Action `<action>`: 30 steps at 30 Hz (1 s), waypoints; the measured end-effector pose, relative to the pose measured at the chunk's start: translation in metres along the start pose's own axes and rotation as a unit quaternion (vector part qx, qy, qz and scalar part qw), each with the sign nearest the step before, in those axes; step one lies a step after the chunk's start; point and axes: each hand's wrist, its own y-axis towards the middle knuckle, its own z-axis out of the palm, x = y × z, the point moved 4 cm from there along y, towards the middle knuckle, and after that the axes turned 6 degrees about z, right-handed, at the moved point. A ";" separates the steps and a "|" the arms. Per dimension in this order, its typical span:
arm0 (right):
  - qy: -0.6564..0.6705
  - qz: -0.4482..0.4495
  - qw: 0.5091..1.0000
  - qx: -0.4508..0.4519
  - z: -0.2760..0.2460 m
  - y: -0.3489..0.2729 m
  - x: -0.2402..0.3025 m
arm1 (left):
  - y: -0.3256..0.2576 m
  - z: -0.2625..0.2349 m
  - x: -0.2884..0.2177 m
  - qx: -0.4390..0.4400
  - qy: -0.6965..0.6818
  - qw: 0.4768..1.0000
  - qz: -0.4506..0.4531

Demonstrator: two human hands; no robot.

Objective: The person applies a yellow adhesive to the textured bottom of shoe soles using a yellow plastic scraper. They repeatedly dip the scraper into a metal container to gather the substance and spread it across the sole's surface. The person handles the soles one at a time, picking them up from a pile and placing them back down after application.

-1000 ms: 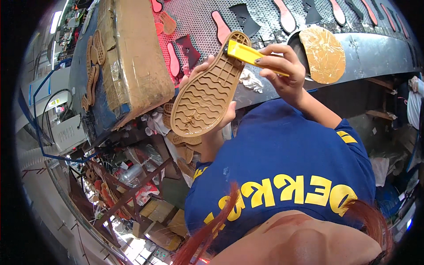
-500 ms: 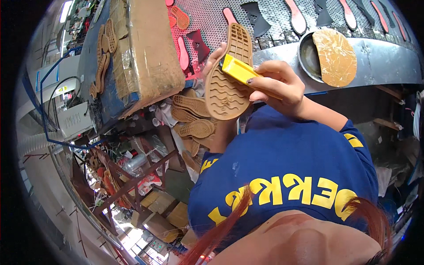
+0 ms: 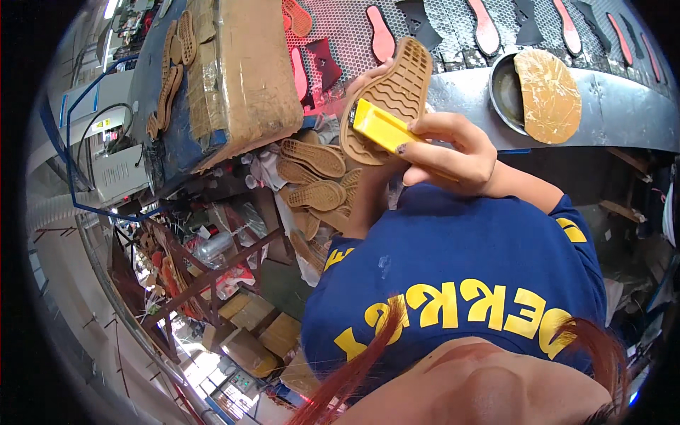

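Head view: right hand (image 3: 453,152) grips a yellow brush handle (image 3: 380,127) against the tan shoe sole (image 3: 393,95); left hand (image 3: 368,74), mostly hidden behind, holds that sole.

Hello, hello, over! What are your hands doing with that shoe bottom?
Right hand grips yellow flat tool against tan ridged rubber shoe sole. Left hand holds the sole from behind, mostly hidden. More tan soles piled below. Nothing blocking.
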 end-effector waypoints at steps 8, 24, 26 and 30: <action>0.031 -0.033 0.999 0.027 -0.003 0.003 0.001 | -0.005 -0.002 0.027 0.081 -0.144 0.986 0.019; 0.124 0.032 0.992 0.018 -0.048 0.009 -0.034 | -0.008 0.003 0.006 0.200 -0.090 0.973 0.074; 0.117 0.081 0.988 -0.061 -0.056 0.003 -0.046 | 0.008 -0.024 0.022 0.136 -0.100 0.979 0.117; 0.141 0.221 0.956 -0.130 -0.041 0.007 -0.068 | 0.036 -0.051 0.022 0.072 -0.321 0.942 -0.059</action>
